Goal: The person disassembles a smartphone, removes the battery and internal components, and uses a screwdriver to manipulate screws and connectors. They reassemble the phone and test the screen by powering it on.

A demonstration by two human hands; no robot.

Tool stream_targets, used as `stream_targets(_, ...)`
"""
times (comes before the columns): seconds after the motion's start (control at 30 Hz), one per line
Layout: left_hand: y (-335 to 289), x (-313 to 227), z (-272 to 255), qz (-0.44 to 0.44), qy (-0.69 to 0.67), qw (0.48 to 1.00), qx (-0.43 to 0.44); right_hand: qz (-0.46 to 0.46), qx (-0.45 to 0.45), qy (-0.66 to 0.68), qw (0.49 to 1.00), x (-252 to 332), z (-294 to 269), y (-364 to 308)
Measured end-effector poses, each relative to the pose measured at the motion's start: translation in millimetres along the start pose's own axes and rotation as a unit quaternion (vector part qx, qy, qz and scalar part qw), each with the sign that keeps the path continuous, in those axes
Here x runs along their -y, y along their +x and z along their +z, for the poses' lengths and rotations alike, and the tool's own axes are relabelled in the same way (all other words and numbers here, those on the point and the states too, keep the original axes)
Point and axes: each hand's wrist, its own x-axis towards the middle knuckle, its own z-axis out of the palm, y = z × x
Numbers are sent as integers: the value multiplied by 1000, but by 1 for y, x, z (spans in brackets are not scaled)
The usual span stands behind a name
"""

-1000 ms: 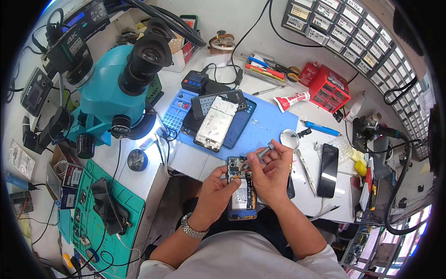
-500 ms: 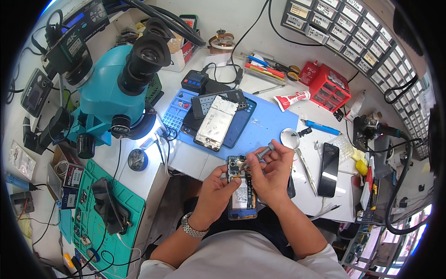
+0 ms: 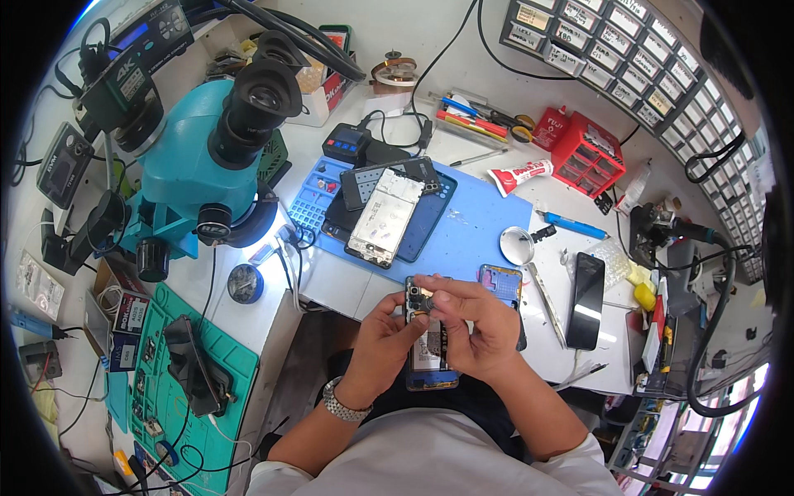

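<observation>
An opened phone (image 3: 425,357) was held just off the near edge of the counter (image 3: 335,289).
It was probably light, stiff and fragile inside, best taken by its long side edges; a pale battery (image 3: 423,350) showed above a blue lower end. The left hand's (image 3: 382,335) grip pinched its left edge; the right hand (image 3: 475,326) curled over its upper part, its grip's contents unclear.
</observation>
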Motion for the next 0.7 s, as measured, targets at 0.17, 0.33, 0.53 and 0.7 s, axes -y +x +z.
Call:
stream_targets(0.17, -1, 1, 1, -1, -6, 1000, -8, -26, -6, -96, 995, 7, -12, 13)
stream_targets(0.33, -1, -1, 2, -4, 6, 1000, -10, 86, -25, 20, 996, 10, -3, 9)
stream_targets(0.53, -1, 0, 3, -3, -1, 1000, -12, 49, 19, -80, 995, 21, -5, 19)
stream_targets(0.7, -1, -1, 7, 7, -4, 1000, -25, 64, 33, -157, 985, 25, -14, 19)
